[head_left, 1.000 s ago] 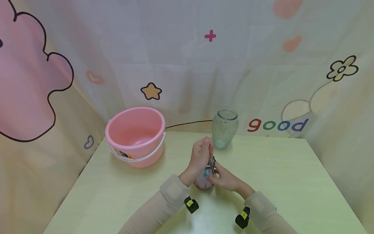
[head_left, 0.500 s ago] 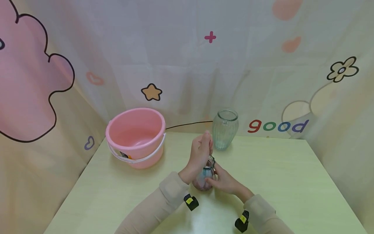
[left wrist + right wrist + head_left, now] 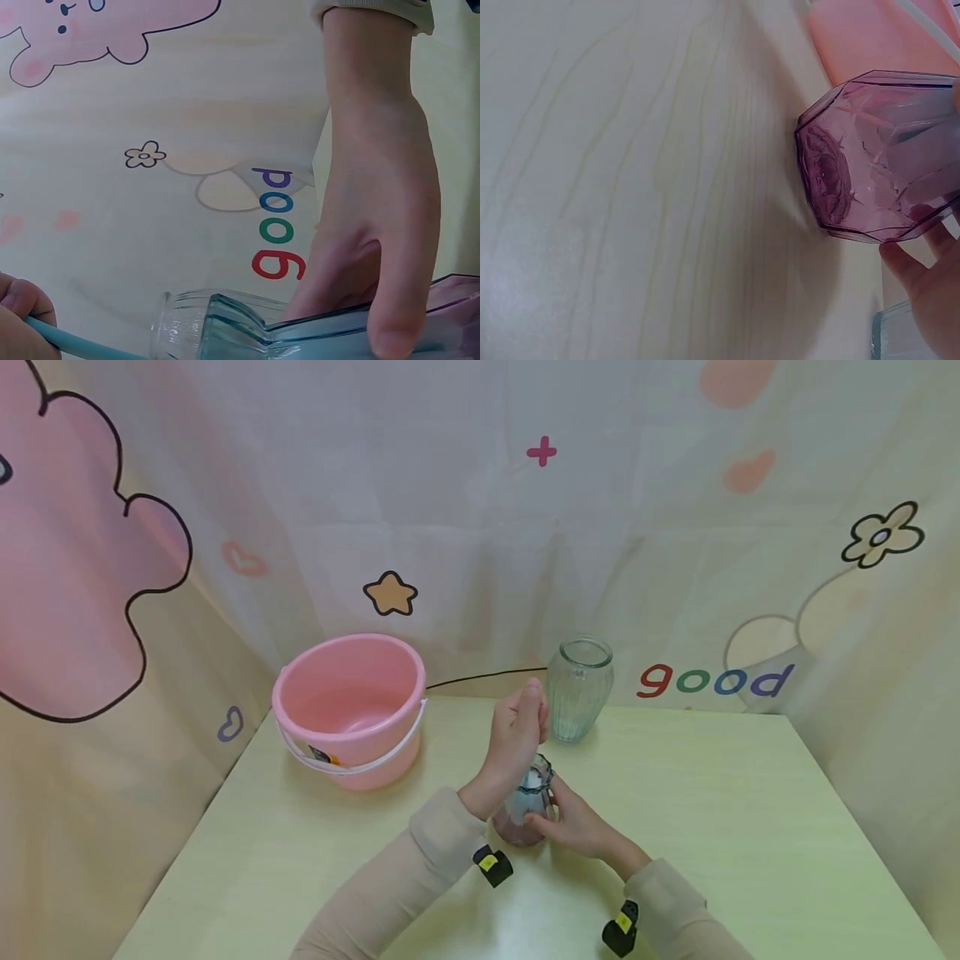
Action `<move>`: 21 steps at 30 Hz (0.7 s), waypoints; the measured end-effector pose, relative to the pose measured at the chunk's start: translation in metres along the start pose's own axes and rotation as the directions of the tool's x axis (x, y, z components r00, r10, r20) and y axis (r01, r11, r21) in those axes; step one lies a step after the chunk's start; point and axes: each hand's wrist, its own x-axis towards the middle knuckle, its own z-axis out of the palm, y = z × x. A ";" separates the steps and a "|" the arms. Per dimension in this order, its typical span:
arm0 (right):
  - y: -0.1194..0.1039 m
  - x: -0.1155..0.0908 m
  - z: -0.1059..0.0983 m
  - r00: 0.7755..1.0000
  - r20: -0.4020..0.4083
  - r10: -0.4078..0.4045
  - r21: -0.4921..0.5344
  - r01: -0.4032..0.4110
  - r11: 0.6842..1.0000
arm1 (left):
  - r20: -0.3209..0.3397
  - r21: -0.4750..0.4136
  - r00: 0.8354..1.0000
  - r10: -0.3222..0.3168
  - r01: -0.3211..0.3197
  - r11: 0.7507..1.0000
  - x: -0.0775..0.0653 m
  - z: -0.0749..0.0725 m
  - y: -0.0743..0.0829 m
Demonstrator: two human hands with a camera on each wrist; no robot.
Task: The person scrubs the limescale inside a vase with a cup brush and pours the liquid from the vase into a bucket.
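Note:
A small faceted glass vase (image 3: pixel 516 827), purple at its base and blue-green at the neck, leans in front of me. My right hand (image 3: pixel 581 822) grips its side, the thumb across the glass in the left wrist view. Above the mouth, my left hand (image 3: pixel 517 727) is curled round a light blue rod (image 3: pixel 81 345) that runs into the vase's neck. Through the purple glass in the right wrist view shows a pale, thick shape (image 3: pixel 930 154); its kind is blurred by the facets.
A pink bucket (image 3: pixel 348 693) with a white handle stands at the back left. Behind my left hand is a taller clear greenish glass vase (image 3: pixel 577 697). A printed cloth (image 3: pixel 465 510) hangs along the table's back edge.
My left hand has risen a little above the vase mouth. The pale shape inside the vase sits higher, with more purple glass showing at the base. My right hand keeps its grip.

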 end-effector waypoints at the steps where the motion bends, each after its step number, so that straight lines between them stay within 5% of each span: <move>1: 0.004 0.001 0.000 1.000 -0.003 -0.001 0.004 0.001 1.000 | 0.004 0.005 1.000 0.005 -0.005 1.000 0.000 0.000 -0.001; 5: 0.009 0.001 0.001 1.000 -0.017 -0.015 0.013 0.015 1.000 | 0.001 0.000 1.000 0.004 -0.004 1.000 -0.001 0.001 -0.008; 11: 0.010 0.001 0.003 0.997 -0.039 -0.065 0.020 0.066 0.998 | -0.008 -0.052 0.992 -0.127 0.127 0.991 -0.009 0.005 -0.024; 14: 0.011 0.001 0.004 0.995 -0.047 -0.088 0.023 0.089 0.996 | 0.014 -0.056 0.992 -0.126 0.127 0.990 -0.011 0.008 -0.028; 21: 0.013 0.001 0.005 0.992 -0.070 -0.107 0.014 0.108 0.994 | 0.032 -0.050 0.996 -0.089 0.090 0.995 -0.017 0.009 -0.007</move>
